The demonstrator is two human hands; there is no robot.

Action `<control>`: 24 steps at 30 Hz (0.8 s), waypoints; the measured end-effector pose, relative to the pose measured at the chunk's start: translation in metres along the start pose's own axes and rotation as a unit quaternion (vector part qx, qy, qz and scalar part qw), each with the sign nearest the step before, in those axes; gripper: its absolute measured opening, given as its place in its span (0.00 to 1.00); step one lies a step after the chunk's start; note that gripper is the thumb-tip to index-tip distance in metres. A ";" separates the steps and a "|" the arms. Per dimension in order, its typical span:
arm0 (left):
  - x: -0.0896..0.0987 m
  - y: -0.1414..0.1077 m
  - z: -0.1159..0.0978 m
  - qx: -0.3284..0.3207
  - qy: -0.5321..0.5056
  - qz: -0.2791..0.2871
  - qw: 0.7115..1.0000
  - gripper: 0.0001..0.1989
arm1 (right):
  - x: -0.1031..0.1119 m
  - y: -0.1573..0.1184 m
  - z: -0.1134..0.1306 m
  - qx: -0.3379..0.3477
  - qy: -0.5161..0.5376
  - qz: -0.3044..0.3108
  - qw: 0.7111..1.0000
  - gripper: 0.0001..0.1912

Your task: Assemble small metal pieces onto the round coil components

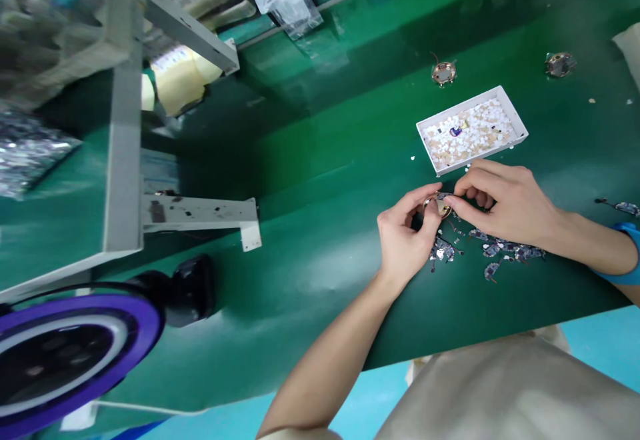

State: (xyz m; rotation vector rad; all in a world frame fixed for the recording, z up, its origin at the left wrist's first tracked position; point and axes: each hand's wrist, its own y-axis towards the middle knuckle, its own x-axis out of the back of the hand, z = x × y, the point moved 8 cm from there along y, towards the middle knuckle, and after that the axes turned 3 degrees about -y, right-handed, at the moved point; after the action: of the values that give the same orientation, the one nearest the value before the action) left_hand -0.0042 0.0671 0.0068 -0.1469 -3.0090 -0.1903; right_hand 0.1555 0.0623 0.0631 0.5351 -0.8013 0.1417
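1. The green work surface (320, 180) fills most of your view, and both your hands are over its near right part.
2. A grey metal frame (125, 127) stands on the left, with a purple-ringed lamp (65, 353) below it.
3. A white tray (520, 135) of pale scraps sits just beyond your hands.
4. Your left hand (403, 237) curls around the small round part (440, 207), thumb and forefinger pinching its left edge.
5. Your right hand (500, 203) meets it from the right, its fingertips pressed onto the same part, other fingers folded.
6. A scatter of small circuit boards (493, 253) lies just below your hands.
7. Two round parts (443, 72) rest well beyond the tray.
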 end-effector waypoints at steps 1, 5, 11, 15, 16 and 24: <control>0.000 0.000 -0.001 0.001 0.000 -0.004 1.000 0.11 | -0.001 0.000 0.000 -0.007 0.012 0.003 1.000 0.06; 0.001 0.001 -0.003 0.002 -0.007 -0.012 1.000 0.11 | -0.008 -0.001 -0.009 -0.069 0.108 0.018 0.992 0.08; -0.001 0.002 -0.003 -0.006 -0.037 -0.002 0.999 0.12 | -0.020 -0.005 -0.020 -0.134 0.189 0.018 0.973 0.11; -0.003 0.002 -0.001 0.000 -0.041 0.008 0.999 0.15 | -0.021 -0.005 -0.022 -0.142 0.196 0.014 0.970 0.12; -0.003 0.002 0.000 0.002 -0.039 0.009 0.999 0.15 | -0.021 -0.005 -0.023 -0.144 0.195 0.014 0.970 0.12; -0.005 0.001 0.001 0.013 -0.041 0.023 0.999 0.15 | -0.017 -0.002 -0.017 -0.112 0.170 0.019 0.979 0.10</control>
State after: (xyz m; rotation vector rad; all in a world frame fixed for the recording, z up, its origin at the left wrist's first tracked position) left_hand 0.0010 0.0679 0.0057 -0.2272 -3.0841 -0.1440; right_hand 0.1551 0.0709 0.0401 0.2720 -0.4851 0.1715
